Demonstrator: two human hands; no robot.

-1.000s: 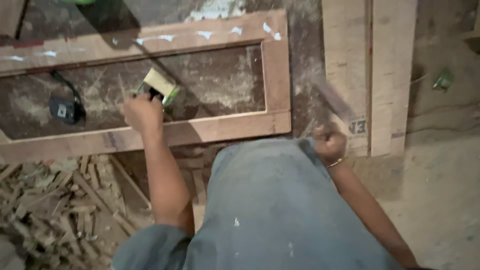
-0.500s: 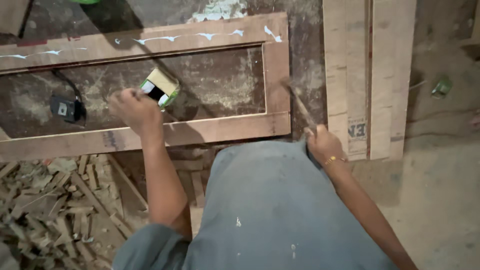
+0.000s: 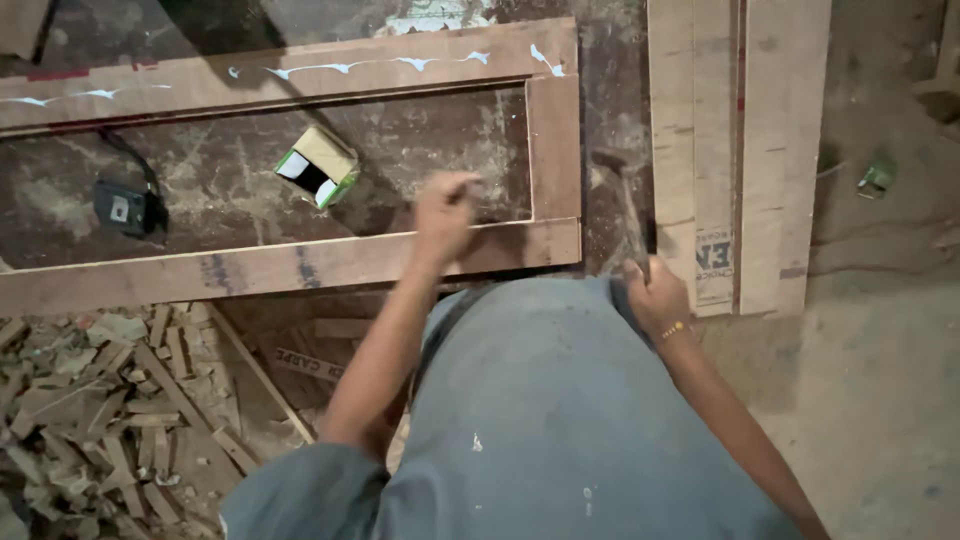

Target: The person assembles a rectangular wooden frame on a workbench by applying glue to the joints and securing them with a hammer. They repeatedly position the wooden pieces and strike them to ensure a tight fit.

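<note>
Left hand over the frame's near corner, hammer held just to its right

The left hand (image 3: 445, 210) hovers with fingers pinched together, over the near rail of the wooden frame (image 3: 300, 265) beside its right corner; whether it holds anything small I cannot tell. The right hand (image 3: 655, 295) is closed around the handle of a hammer (image 3: 625, 195), whose long axis points away from the body, head just right of the frame's right rail. The small green-and-white box (image 3: 318, 167) lies inside the frame, left of the left hand.
</note>
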